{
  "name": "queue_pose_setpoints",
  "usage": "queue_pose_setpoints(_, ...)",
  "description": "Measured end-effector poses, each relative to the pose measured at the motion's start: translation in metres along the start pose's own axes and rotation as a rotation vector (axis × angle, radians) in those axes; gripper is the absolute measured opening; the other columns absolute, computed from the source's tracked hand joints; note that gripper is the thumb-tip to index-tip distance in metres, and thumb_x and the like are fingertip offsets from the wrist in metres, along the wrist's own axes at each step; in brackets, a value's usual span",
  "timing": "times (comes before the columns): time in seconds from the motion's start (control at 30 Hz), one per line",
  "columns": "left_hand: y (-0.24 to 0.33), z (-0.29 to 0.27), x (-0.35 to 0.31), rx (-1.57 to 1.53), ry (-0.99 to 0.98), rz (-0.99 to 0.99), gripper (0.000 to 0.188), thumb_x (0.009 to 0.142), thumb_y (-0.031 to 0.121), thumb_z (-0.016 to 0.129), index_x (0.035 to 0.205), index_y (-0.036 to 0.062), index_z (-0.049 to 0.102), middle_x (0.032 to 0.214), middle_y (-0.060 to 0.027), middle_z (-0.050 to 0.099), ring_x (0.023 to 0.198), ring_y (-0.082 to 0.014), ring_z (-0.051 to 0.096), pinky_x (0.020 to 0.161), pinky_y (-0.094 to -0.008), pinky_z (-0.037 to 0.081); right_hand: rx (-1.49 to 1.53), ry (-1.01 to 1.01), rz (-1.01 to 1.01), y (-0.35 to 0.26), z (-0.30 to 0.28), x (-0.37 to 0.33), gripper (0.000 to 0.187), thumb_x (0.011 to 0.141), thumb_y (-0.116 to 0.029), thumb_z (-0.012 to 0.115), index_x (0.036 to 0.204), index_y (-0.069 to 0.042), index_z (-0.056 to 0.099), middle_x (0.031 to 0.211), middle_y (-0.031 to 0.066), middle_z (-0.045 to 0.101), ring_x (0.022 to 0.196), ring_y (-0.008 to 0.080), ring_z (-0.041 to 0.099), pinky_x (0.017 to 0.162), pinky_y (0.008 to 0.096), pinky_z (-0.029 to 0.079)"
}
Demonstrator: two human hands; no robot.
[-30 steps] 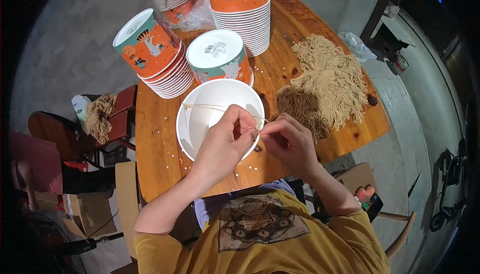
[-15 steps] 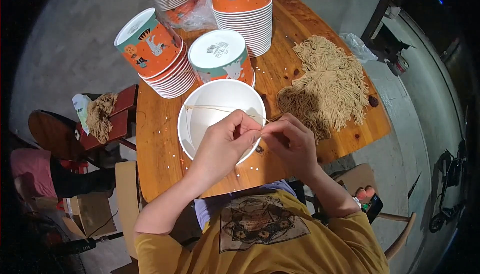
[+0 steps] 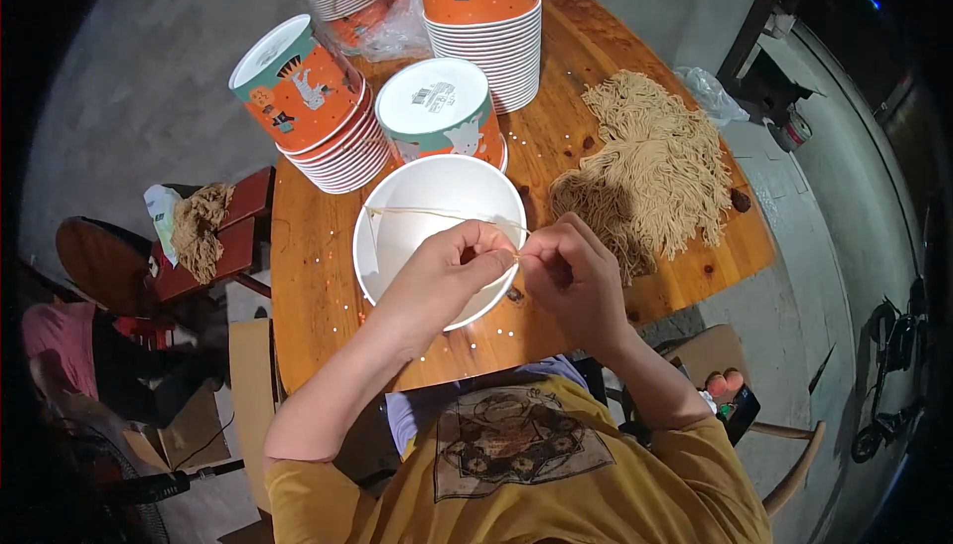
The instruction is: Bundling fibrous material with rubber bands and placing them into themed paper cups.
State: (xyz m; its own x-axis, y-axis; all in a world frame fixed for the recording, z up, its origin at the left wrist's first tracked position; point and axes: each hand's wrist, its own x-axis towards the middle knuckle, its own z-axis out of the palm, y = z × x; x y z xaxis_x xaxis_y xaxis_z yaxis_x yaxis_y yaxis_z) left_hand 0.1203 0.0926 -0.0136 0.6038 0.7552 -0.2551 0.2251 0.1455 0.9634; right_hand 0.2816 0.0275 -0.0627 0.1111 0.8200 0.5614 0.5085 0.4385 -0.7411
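Observation:
A white paper bucket stands mouth up near the table's front edge. A thin tan cord runs across its mouth from the left side to the right. My left hand reaches over the bucket, thumb and forefinger pinching the cord by the right rim. Just outside that rim, my right hand is closed with its fingertips pinching the cord, almost touching the left ones. The cord's end is hidden between the fingertips. Right of my hands lies a heap of tan cords.
Stacked orange paper buckets lean at the left, beside an upturned bucket and a taller stack. Small white beads dot the wooden table. More cord lies on a chair at left, near a person in pink.
My right hand has shifted slightly left and its fingers have curled tighter, bringing both hands' fingertips together. The person at left has leaned or moved a little.

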Motion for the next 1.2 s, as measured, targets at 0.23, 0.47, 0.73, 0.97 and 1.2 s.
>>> queue_pose_setpoints(0.23, -0.005, -0.013, 0.009, -0.397, -0.178, -0.223, 0.009, 0.091, 0.011, 0.058, 0.094, 0.0027, 0.058, 0.083, -0.0009, 0.060, 0.067, -0.0037, 0.052, 0.061, -0.0157, 0.044, -0.008, -0.008, 0.011, 0.002, 0.002, -0.001, 0.018, 0.083, -0.005, 0.066, 0.094, -0.008, 0.051, 0.080, 0.0028, 0.054, 0.058, 0.0124, 0.052, 0.051, 0.0256, 0.045)
queue_pose_setpoints(0.47, 0.000, -0.014, 0.013, -0.536, -0.221, -0.316, 0.009, 0.089, 0.011, 0.061, 0.092, 0.0029, 0.063, 0.079, 0.0012, 0.062, 0.062, -0.0026, 0.052, 0.057, -0.0157, 0.044, -0.162, 0.041, -0.155, 0.006, -0.001, 0.000, 0.026, 0.079, -0.006, 0.068, 0.101, -0.011, 0.056, 0.085, 0.0052, 0.056, 0.066, 0.0199, 0.058, 0.054, 0.0298, 0.048)
queue_pose_setpoints(0.73, -0.008, -0.014, 0.016, -0.553, -0.191, -0.337, 0.008, 0.088, 0.011, 0.063, 0.091, 0.0039, 0.062, 0.076, 0.0009, 0.061, 0.060, -0.0032, 0.053, 0.053, -0.0152, 0.045, -0.438, -0.009, -0.491, 0.004, -0.015, 0.008, 0.035, 0.072, -0.006, 0.071, 0.103, -0.010, 0.057, 0.087, 0.0036, 0.059, 0.065, 0.0187, 0.058, 0.050, 0.0282, 0.046)
queue_pose_setpoints(0.97, -0.003, -0.011, 0.009, -0.567, -0.166, -0.329, 0.009, 0.089, 0.009, 0.061, 0.094, 0.0017, 0.062, 0.078, 0.0000, 0.062, 0.062, -0.0036, 0.056, 0.055, -0.0152, 0.047, -0.599, -0.084, -0.675, 0.011, -0.021, 0.013, 0.045, 0.070, -0.013, 0.068, 0.113, -0.007, 0.056, 0.091, 0.0043, 0.054, 0.069, 0.0192, 0.059, 0.052, 0.0292, 0.048)
queue_pose_setpoints(1.2, 0.003, -0.005, 0.007, -0.318, -0.125, -0.240, 0.010, 0.093, 0.012, 0.056, 0.098, 0.0031, 0.059, 0.080, 0.0012, 0.060, 0.067, -0.0034, 0.055, 0.060, -0.0157, 0.047, -0.459, -0.153, -0.281, 0.002, -0.008, 0.024, 0.022, 0.070, -0.006, 0.066, 0.090, -0.006, 0.057, 0.073, 0.0042, 0.052, 0.060, 0.0210, 0.057, 0.052, 0.0325, 0.047)
